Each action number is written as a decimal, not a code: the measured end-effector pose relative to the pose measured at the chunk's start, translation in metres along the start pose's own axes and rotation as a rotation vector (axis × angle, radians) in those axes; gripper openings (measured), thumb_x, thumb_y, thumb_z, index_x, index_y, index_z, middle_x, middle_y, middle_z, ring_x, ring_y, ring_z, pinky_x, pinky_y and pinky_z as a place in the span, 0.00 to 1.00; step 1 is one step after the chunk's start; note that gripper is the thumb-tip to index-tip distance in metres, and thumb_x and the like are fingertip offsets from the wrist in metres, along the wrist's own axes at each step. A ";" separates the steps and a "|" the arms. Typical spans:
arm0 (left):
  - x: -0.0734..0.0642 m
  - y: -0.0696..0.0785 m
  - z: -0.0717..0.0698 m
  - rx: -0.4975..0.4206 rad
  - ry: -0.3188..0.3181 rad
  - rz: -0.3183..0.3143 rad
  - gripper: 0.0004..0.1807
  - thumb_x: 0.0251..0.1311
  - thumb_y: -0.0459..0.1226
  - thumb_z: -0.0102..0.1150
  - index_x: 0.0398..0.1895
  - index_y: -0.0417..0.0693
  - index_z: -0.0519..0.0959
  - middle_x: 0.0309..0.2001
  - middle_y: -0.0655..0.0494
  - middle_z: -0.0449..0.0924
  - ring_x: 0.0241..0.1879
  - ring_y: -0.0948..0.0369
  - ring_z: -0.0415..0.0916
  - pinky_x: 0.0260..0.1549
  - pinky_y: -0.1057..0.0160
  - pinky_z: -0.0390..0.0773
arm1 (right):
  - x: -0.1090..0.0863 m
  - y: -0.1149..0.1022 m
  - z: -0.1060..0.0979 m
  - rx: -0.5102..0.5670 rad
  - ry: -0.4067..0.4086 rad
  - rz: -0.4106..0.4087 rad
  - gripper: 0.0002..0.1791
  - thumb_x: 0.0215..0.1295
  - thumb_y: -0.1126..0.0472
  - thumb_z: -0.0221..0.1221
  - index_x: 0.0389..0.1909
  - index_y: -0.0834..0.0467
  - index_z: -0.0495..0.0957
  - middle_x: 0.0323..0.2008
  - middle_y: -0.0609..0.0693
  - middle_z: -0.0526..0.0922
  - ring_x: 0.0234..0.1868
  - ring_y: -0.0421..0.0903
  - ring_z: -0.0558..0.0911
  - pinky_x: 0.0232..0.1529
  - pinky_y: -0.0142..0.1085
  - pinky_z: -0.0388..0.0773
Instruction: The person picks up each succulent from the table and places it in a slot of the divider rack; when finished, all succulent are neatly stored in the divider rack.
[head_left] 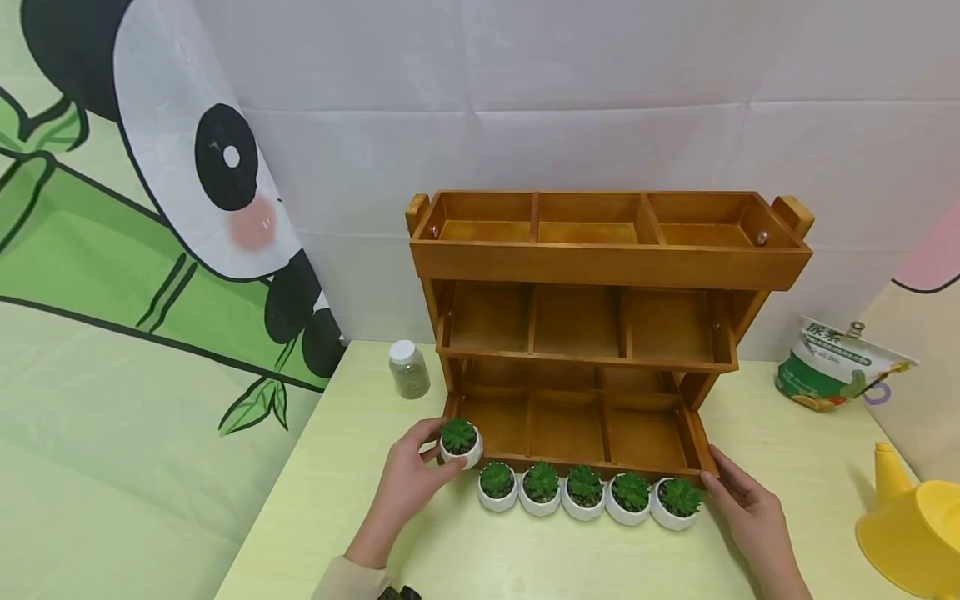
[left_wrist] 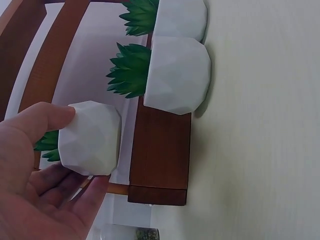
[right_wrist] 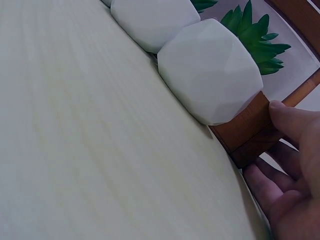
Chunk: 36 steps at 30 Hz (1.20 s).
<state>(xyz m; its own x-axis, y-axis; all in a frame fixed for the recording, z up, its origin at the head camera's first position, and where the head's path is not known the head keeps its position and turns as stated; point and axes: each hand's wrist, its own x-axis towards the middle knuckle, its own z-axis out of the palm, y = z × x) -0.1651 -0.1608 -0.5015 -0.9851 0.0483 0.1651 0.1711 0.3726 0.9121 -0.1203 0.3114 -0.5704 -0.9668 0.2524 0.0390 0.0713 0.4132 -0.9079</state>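
Observation:
My left hand (head_left: 415,475) pinches a small potted succulent (head_left: 460,444) with a white faceted pot, thumb on one side and fingers on the other. The plant is upright by the front left corner of the wooden three-tier shelf (head_left: 611,262). In the left wrist view, the held pot (left_wrist: 92,137) is raised above the tabletop. My right hand (head_left: 750,517) grips the shelf's front right corner, with the thumb on the front board (right_wrist: 255,127) and fingers round the end. Several matching potted succulents (head_left: 585,493) stand in a row along the shelf's front.
A white-capped jar (head_left: 408,369) stands left of the shelf. To the right are a clipped green-and-white bag (head_left: 832,367) and a yellow watering can (head_left: 911,529). A white cloth (head_left: 525,83) hangs behind, and a panda-print cloth (head_left: 172,208) is at left.

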 end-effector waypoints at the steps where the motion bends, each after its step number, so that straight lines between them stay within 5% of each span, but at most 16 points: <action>1: 0.002 0.000 0.001 0.010 -0.002 0.002 0.31 0.52 0.28 0.79 0.61 0.39 0.79 0.57 0.47 0.81 0.58 0.49 0.78 0.54 0.59 0.82 | 0.000 0.000 0.000 0.002 -0.001 0.002 0.33 0.78 0.48 0.59 0.77 0.58 0.68 0.71 0.64 0.71 0.51 0.16 0.72 0.46 0.17 0.75; 17: 0.032 -0.001 0.018 0.032 -0.006 0.000 0.33 0.50 0.27 0.78 0.61 0.33 0.77 0.56 0.43 0.80 0.57 0.47 0.79 0.53 0.59 0.82 | 0.001 0.001 0.000 0.020 -0.006 -0.013 0.33 0.78 0.49 0.60 0.77 0.60 0.68 0.71 0.66 0.70 0.51 0.16 0.71 0.47 0.19 0.77; 36: 0.057 -0.008 0.046 0.230 -0.030 0.006 0.33 0.45 0.34 0.81 0.56 0.35 0.79 0.47 0.45 0.82 0.47 0.53 0.80 0.46 0.57 0.85 | 0.001 0.002 0.001 0.011 0.007 -0.010 0.32 0.78 0.50 0.60 0.76 0.60 0.69 0.70 0.64 0.71 0.51 0.16 0.72 0.47 0.18 0.76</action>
<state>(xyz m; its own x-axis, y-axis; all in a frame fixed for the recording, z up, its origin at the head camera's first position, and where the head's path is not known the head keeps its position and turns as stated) -0.2230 -0.1179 -0.5169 -0.9847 0.0777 0.1561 0.1722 0.5732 0.8011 -0.1212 0.3118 -0.5721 -0.9657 0.2547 0.0513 0.0587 0.4062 -0.9119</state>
